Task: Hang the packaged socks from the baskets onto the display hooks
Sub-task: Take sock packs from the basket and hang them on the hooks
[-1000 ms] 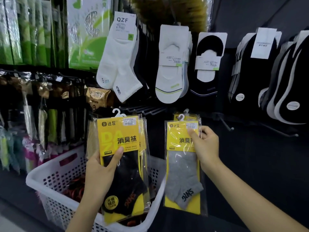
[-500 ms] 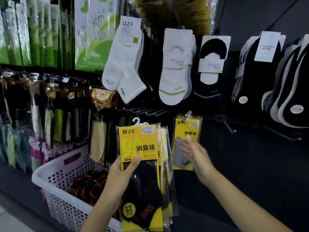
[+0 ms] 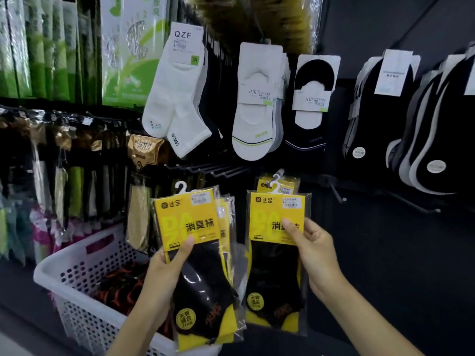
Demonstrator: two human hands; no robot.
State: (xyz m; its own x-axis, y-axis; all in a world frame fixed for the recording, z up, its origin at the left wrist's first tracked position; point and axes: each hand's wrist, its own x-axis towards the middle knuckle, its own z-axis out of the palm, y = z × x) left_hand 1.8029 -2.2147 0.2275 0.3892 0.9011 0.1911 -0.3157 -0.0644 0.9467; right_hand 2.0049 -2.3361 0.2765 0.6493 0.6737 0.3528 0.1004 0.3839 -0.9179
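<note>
My left hand [image 3: 164,276] grips a stack of yellow-carded black sock packs [image 3: 198,268] above the white basket [image 3: 77,268], thumb on the front card. My right hand [image 3: 313,250] pinches one separate black sock pack [image 3: 276,263] by its yellow card, held upright just below and in front of the display hook [image 3: 279,174]. A hung yellow pack [image 3: 279,182] shows behind its top edge. More black and orange socks [image 3: 120,286] lie in the basket.
Bare metal hooks [image 3: 210,169] jut out left of the hung pack, and further bare hooks [image 3: 336,194] stand to its right. White and black socks hang on the row above. Packaged goods fill the left shelving.
My right hand let go of the grey sock pack, which now hangs on the hook. It then took one black pack from the left hand's stack and holds it apart to the right.
</note>
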